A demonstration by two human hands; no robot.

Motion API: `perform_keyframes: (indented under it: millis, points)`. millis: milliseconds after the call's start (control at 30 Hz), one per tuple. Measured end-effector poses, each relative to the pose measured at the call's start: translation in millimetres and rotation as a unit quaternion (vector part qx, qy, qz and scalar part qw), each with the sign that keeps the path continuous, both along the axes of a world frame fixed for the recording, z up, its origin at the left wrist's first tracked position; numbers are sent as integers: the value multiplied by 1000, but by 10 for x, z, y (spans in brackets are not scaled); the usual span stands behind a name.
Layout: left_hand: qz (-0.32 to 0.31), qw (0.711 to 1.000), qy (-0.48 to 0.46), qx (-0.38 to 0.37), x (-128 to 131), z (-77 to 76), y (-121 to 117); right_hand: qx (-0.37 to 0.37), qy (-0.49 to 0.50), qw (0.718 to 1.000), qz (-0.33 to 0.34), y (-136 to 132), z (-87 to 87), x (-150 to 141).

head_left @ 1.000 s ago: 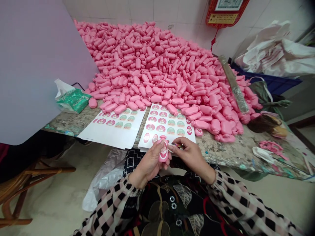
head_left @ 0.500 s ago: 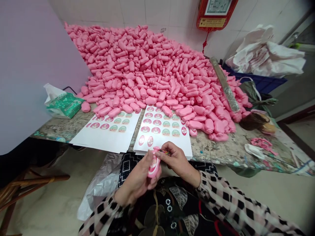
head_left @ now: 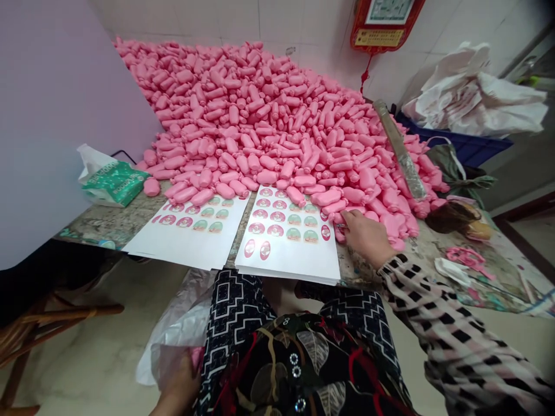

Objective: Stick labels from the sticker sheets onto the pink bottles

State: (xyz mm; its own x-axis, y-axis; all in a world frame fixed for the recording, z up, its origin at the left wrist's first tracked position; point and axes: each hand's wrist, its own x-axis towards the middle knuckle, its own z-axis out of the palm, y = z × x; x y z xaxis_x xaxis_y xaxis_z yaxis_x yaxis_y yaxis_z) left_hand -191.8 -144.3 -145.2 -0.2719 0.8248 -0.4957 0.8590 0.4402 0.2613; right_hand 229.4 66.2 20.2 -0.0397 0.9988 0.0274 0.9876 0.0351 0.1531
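Observation:
At the lower left, my left hand (head_left: 178, 381) is low beside my leg, closed on a pink bottle (head_left: 197, 357) that is only partly visible. A translucent plastic bag (head_left: 171, 346) hangs around that spot and veils the fingers. My right hand (head_left: 368, 236) reaches onto the table at the near edge of a big heap of pink bottles (head_left: 260, 115). Its fingers are closed, and a thin, shiny thing shows at the tips, too small to name. By the right hand lies a sheet of pink and green stickers (head_left: 299, 257).
A second sticker sheet (head_left: 186, 245) lies to the left. Beyond it stands a green tissue pack (head_left: 115, 184). A long flat bar (head_left: 399, 150) rests on the heap's right side. Further right are a blue crate (head_left: 481, 147) with white bags and pink straps (head_left: 468, 257).
My hands have parted from in front of my chest. The left went down to the plastic bag with the pink bottle; the right reached forward and right to the heap.

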Motion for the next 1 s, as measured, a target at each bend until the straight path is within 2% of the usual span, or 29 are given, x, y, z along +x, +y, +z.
perform_keyframes:
  millis: [67,133,233,333,400,467,600,633,700,767,867,933,967,1000]
  points:
    - [-4,1000,7,-23,-5,28,52,11,-9,1000,6,-10,-7,0]
    - [-12,999,3,-49,-1,221,140,36,3,999,11,-60,7,-6]
    - [-42,996,-49,-65,120,762,332,85,77,993,37,-204,34,-85]
    - [-53,975,-216,-14,516,1334,614,102,209,969,80,-382,19,-287]
    - [-24,926,-377,2,911,1569,846,103,283,948,100,-489,-4,-460]
    - [26,854,-519,37,1332,1657,1078,108,311,938,105,-577,-17,-619]
    - [83,679,-729,29,1995,1624,1393,100,254,958,89,-704,-4,-798]
    - [93,649,-754,27,2098,1613,1434,92,241,962,86,-732,4,-812]
    - [126,621,-773,33,2223,1603,1490,71,248,962,87,-786,21,-807]
    - [163,615,-771,39,2258,1604,1537,33,302,947,105,-818,32,-754]
    - [180,631,-755,19,2215,1614,1624,-26,422,895,142,-763,5,-572]
    - [158,672,-724,3,2174,1624,1693,-17,475,871,121,-641,-53,-393]
    - [137,699,-702,3,2160,1631,1729,3,480,873,92,-565,-88,-299]
    - [107,730,-674,10,2152,1638,1766,30,461,885,51,-487,-123,-211]
